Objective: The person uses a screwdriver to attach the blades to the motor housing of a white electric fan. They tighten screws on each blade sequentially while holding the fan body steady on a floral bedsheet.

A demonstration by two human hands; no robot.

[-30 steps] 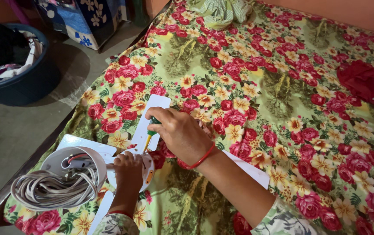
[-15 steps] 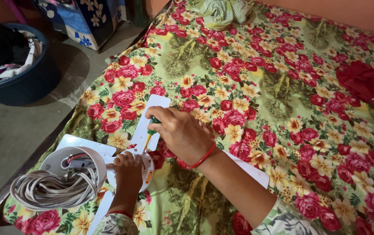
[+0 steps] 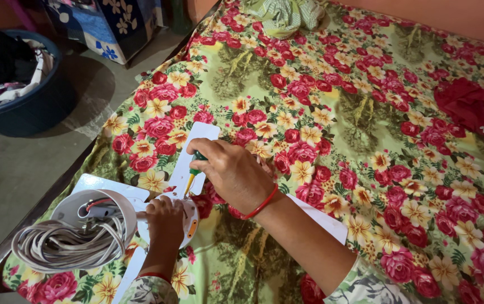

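Green-handled screwdriver (image 3: 194, 169) | right hand (image 3: 233, 171) gripping, tip down | left hand (image 3: 165, 222) steadying fan hub (image 3: 188, 217)

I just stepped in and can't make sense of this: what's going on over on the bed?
A person is working on a white ceiling fan lying on a floral bedsheet of red and yellow flowers. The right hand holds a small screwdriver with a green and yellow handle, its tip down at the fan's round white hub. The left hand rests on that hub. A coil of grey cable lies by the fan's cup-shaped cover, near the bed's edge. A dark blue tub of clothes stands on the floor.
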